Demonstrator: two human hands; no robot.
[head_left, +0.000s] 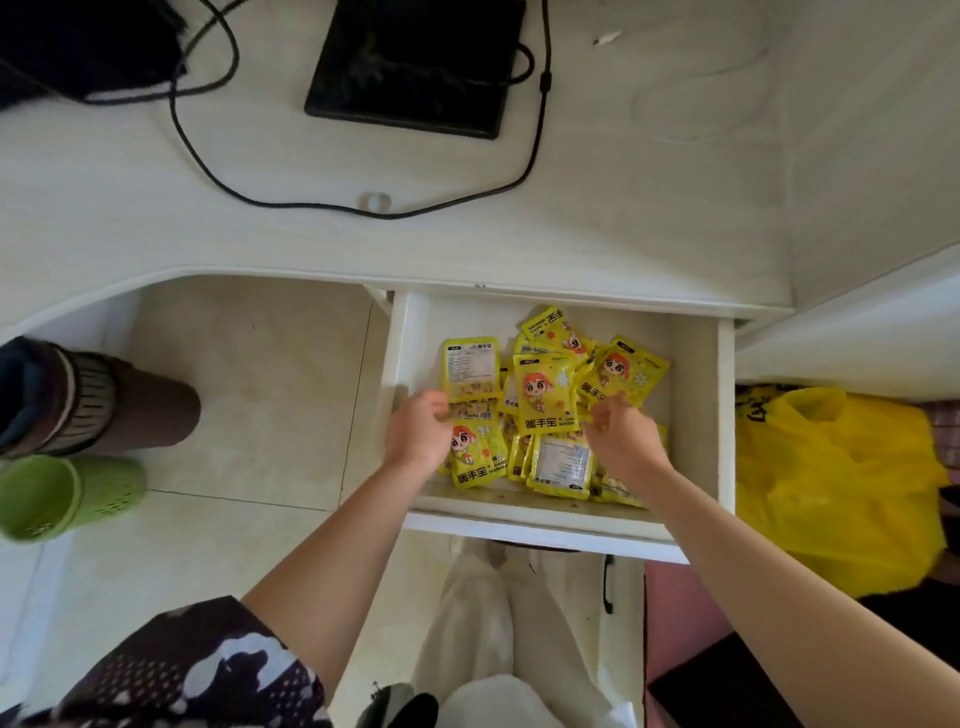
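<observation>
A white desk drawer (696, 415) is pulled out and holds several yellow hand-warmer packets (545, 395) with a cartoon figure, lying in a loose heap. My left hand (418, 434) reaches into the drawer's left side, its curled fingers on a packet (475, 457) there. On the heap's right side my right hand (623, 436) has its fingers curled around packet edges. Some packets lie face down, showing white labels.
The white desk top (467, 239) carries a black tablet (415, 62) and a black cable (291, 202). A brown bin (104, 400) and a green basket (67, 493) lie on the tiled floor at left. A yellow plastic bag (831, 483) sits right of the drawer.
</observation>
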